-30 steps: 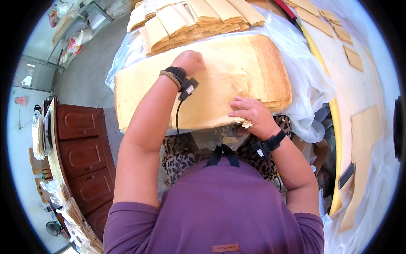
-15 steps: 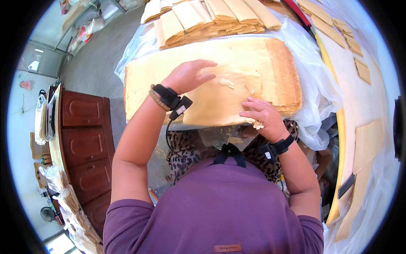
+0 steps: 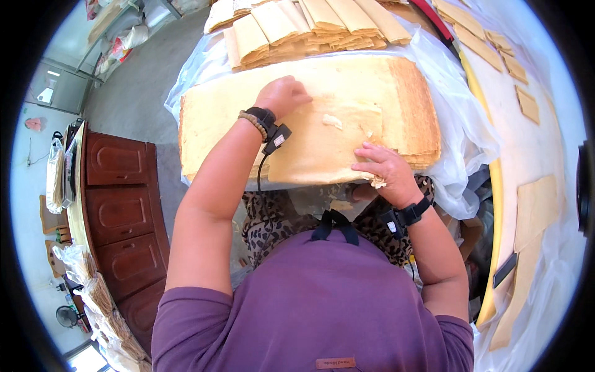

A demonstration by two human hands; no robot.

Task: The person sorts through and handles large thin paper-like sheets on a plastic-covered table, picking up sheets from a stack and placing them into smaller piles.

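A thick stack of thin, pale-yellow sheets [image 3: 211, 118], looking like bean curd skin, lies in front of me with browner edges at its right end. Over its upper middle, my left hand [image 3: 284, 97] has its fingers curled in; whatever may be between them is hidden. At the near right edge, my right hand [image 3: 392, 170] rests with fingertips on the top sheet. Small crumpled scraps [image 3: 377, 181] stick out from under its palm. A loose pale flake [image 3: 332, 121] sits on the top sheet between my hands.
Folded tan sheets [image 3: 297, 28] are piled beyond the stack. Clear plastic [image 3: 462, 136] spreads beneath and to the right. On the right, a pale padded surface [image 3: 505, 186] carries cut strips and a phone [image 3: 505, 271]. A reddish-brown cabinet [image 3: 121, 204] stands left.
My left hand has moved slightly away from me over the sheets, and its fingers have gone from spread to curled. My right hand stays in place with the scraps.
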